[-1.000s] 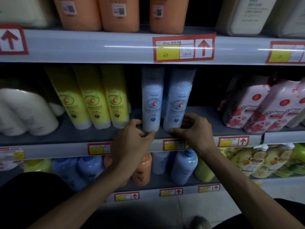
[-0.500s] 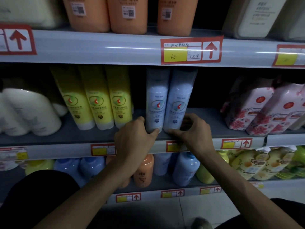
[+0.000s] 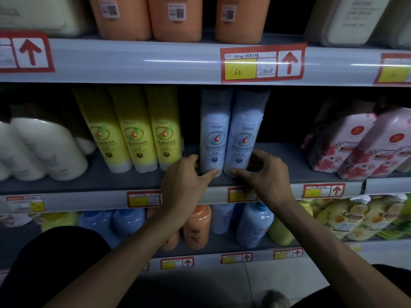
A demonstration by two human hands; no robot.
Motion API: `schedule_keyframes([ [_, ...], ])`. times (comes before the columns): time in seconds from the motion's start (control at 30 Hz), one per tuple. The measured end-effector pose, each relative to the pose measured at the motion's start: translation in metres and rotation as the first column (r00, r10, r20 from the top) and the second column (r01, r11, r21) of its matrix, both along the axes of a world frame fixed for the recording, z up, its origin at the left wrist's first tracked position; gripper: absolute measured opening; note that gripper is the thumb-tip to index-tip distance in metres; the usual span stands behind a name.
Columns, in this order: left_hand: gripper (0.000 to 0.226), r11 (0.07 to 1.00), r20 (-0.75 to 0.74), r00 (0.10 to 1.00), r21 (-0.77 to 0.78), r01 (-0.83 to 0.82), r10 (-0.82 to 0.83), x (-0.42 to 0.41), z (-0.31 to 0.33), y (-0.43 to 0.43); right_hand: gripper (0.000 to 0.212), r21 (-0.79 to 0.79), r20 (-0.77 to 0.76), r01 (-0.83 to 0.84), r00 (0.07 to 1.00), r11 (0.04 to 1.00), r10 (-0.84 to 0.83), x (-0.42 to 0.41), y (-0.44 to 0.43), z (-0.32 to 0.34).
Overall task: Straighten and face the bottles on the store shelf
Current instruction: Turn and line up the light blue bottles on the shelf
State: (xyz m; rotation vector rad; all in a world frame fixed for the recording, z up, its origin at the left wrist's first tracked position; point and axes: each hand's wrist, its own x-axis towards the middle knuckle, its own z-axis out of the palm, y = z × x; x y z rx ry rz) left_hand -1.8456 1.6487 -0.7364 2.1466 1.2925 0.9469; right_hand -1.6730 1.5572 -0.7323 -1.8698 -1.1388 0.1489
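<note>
dim store aisle, grey metal shelving in three tiers, pale floor tiles (image 3: 266,278) at the bottom. top tier: three orange bottles (image 3: 175,16) with qr stickers, cream containers (image 3: 347,18) to their right, a red and yellow price tag (image 3: 262,63) with an up arrow on the rail below. middle shelf (image 3: 66,185), grey, bare along its front lip: white bottles (image 3: 44,147) far left, then three yellow bottles (image 3: 133,130) side by side with labels forward, a narrow gap, the two task bottles, a wide dark gap, pink floral packs (image 3: 347,143) at the right. left blue bottle (image 3: 214,130) and right blue bottle (image 3: 244,130) upright near the front edge of the middle shelf, touching along their sides, labels facing out, tops in shadow under the rail above. bottom tier: lower blue bottles (image 3: 253,223), a lower orange bottle (image 3: 196,225), yellow-green ones further right, all blurred. both bare arms reaching up from below centre. left hand (image 3: 184,181) at the base of left blue bottle, thumb pressed on its lower front, fingers (image 3: 191,157) curled round its left side, tips out of sight behind it. right hand (image 3: 266,176) mirrored at the base of right blue bottle, thumb on its lower front, fingers bent and wrapped round its right side. thumb tips near each other, not touching. dark clothing in the lower corners.
</note>
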Motion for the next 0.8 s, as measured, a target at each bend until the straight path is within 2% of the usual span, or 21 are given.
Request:
schedule_keyframes([
  [0.4,0.039,0.999,0.018,1.0,0.048,-0.006,0.005,0.002,-0.011,0.003,0.052,-0.028,0.027,0.048,0.999,0.998,-0.047,-0.006,0.0,0.001],
  [0.8,0.041,0.998,-0.01,1.0,0.059,-0.017,0.018,0.001,-0.01,0.002,0.044,-0.075,0.047,0.075,0.996,0.994,-0.071,-0.011,0.002,0.001],
])
